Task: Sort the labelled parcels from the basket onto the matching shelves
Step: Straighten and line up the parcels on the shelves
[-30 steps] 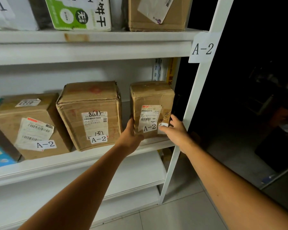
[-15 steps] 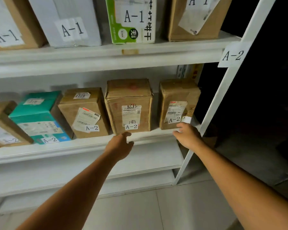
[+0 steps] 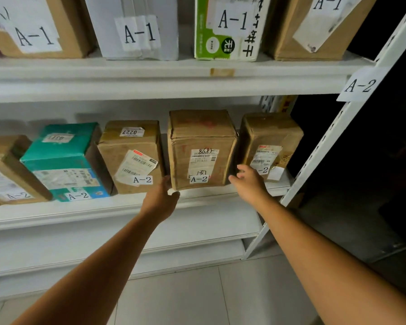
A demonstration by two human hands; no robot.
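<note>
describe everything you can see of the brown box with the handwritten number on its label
The brown cardboard box stands upright on the A-2 shelf. It is creased and wrapped in clear tape. On its front are a white shipping label with a handwritten number and barcodes, and a small A-2 tag below. The left hand touches its lower left corner. The right hand, fingers spread, is at its right edge, contact unclear. The 0227 box and a smaller box flank it.

The A-1 parcels (image 3: 225, 43) are cut off by the upper edge, the leftmost brown parcel (image 3: 7, 170) by the left edge. The right hand (image 3: 249, 184) covers the first letter on the rightmost parcel's (image 3: 270, 134) label. The left hand's (image 3: 161, 200) fingertips lie out of sight beside the middle parcel (image 3: 202, 139), so its hold cannot be told. Shipping-label print is too small to read.
</note>
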